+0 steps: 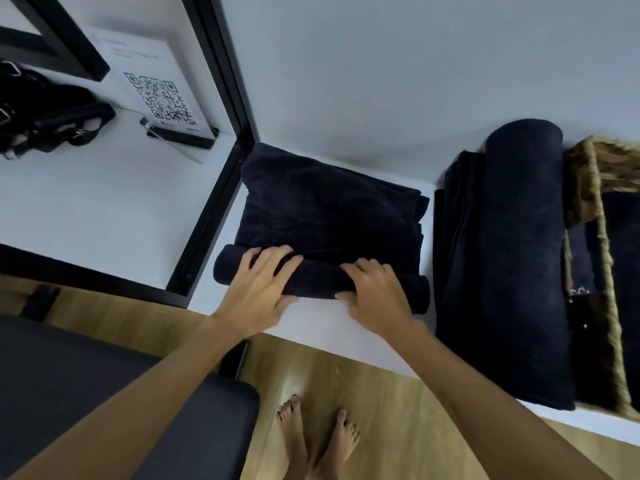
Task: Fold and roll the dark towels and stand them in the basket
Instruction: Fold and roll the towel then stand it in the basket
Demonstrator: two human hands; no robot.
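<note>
Both hands, left (262,282) and right (375,289), press spread fingers onto the towel's (329,209) rolled near edge, basket (609,271) far right.

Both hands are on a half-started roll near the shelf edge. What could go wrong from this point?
1. The roll sits close to the shelf edge; a backward slip could drop it to the floor.
2. The left hand and right hand rest at different spots, so the roll may go uneven or loose.
3. The folded towel's right-hand layers look misaligned, so the roll may come out ragged.
</note>
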